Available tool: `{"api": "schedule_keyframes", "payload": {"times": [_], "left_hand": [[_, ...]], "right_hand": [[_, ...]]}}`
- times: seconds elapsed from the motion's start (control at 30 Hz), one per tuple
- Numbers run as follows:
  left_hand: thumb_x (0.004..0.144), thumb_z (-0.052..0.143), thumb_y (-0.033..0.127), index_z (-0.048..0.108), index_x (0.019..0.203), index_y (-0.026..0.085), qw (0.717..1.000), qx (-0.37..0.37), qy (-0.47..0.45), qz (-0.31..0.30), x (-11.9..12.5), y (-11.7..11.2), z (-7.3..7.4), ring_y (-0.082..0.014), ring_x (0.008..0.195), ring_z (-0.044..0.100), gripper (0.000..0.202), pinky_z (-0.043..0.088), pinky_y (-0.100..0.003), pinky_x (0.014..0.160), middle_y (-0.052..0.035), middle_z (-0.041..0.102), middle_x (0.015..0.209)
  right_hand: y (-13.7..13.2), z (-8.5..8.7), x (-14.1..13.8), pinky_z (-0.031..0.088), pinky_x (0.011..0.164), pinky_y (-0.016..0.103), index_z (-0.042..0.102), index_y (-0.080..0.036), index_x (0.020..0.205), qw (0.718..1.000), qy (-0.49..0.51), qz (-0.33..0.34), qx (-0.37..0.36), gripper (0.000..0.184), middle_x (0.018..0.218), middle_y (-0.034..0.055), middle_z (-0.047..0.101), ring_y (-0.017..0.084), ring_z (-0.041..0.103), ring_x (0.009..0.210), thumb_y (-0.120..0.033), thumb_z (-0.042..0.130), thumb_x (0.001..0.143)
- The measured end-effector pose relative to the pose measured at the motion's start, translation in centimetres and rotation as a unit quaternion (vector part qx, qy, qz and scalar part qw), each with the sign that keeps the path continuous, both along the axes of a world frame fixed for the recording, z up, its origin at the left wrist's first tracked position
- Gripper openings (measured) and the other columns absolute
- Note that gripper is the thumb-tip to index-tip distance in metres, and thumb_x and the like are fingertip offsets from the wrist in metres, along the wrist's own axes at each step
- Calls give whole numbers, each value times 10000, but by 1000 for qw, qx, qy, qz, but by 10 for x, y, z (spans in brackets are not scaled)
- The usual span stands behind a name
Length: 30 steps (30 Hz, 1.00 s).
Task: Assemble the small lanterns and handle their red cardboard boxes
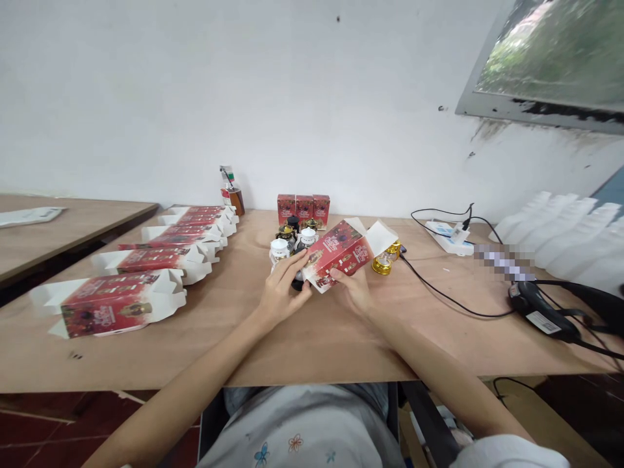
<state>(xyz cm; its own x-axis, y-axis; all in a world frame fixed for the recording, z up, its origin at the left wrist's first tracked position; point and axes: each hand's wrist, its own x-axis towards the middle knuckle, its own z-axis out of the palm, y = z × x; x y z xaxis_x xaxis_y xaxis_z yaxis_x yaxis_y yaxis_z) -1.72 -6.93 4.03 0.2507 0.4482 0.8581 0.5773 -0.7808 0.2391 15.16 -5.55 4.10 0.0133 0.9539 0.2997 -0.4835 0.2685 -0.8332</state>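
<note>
A red printed cardboard box (336,246) is tilted in front of me, its white flaps spread at the upper right end. My right hand (355,292) grips its lower right side, with the thumb on the printed face. At the other end, my left hand (284,287) presses its fingers and thumb around the box's left edge. Just behind that hand stand small lanterns: a white-topped one (279,248), another white-topped one (307,236) and several dark ones with gold trim. To the right, a gold lantern (383,263) is partly covered by the open flap.
Several red boxes with open flaps (114,302) lie in a row on the left. Three closed red boxes (304,208) stand by the wall, near a bottle (233,195). On the right are a power strip (448,238), cables, a black device (541,312) and white plastic shapes (575,240).
</note>
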Motion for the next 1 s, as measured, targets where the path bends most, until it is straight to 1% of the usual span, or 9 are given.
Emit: {"api": "schedule_keyframes", "payload": {"times": [0.17,0.3,0.47,0.57,0.67,0.77,0.83,0.9,1.0], "left_hand": [[729,480,123,542,1232,212,998,-60,-17,-27,-1,-2,3,-240,1153,527,514,396,-422,1009,-100,561,1266],[758,485,127,577,1182,219,995,-86,-35,-44,0,-4,5,-227,1146,534,443,394,-412,1008,-92,586,1232],[801,550,189,579,1124,215,988,-113,-96,-50,7,-6,6,-221,1148,526,325,391,-394,996,-96,577,1227],[803,569,210,551,1129,217,983,-128,-123,-52,9,-6,4,-217,1148,516,327,385,-386,991,-89,567,1225],[818,549,228,472,1206,216,969,-160,-178,-62,9,-3,-2,-216,1156,498,396,409,-361,953,-100,516,1271],[829,529,262,397,1252,217,940,-212,-249,-93,9,2,-8,-208,1141,500,445,424,-340,931,-105,470,1293],[826,528,274,411,1221,211,927,-239,-265,-115,9,5,-9,-204,1140,496,417,414,-335,943,-96,487,1257],[801,553,264,442,1177,200,926,-248,-259,-121,9,6,-8,-206,1133,496,396,400,-336,957,-88,517,1208],[729,606,224,471,1133,195,925,-252,-262,-115,10,4,-4,-213,1109,511,427,392,-342,962,-80,548,1160]], "right_hand": [[2,0,2,508,822,324,620,-220,901,1000,-5,-8,-11,394,916,-4,698,172,637,844,-223,791,546],[8,-1,7,524,780,308,621,-201,873,999,21,-1,-39,362,886,3,702,171,640,819,-237,786,552],[12,-5,9,531,712,242,614,-222,961,993,73,56,-75,383,951,-18,695,130,640,815,-224,760,607],[10,-6,8,537,656,225,617,-231,939,988,88,93,-87,357,901,-30,699,120,639,768,-215,758,611],[7,-7,7,547,658,229,611,-240,919,987,90,103,-86,344,887,-36,701,121,645,771,-200,758,610],[7,-9,7,555,721,255,599,-248,942,987,86,113,-76,364,936,-30,700,133,649,841,-187,748,616],[8,-11,7,555,743,267,593,-254,959,987,85,115,-73,383,930,-30,702,138,649,862,-181,744,615],[9,-12,8,554,749,268,585,-267,974,987,88,112,-73,411,896,-43,703,137,650,861,-176,746,606],[10,-12,9,551,759,278,581,-274,968,987,89,108,-75,424,877,-48,701,141,647,860,-174,753,594]]}}
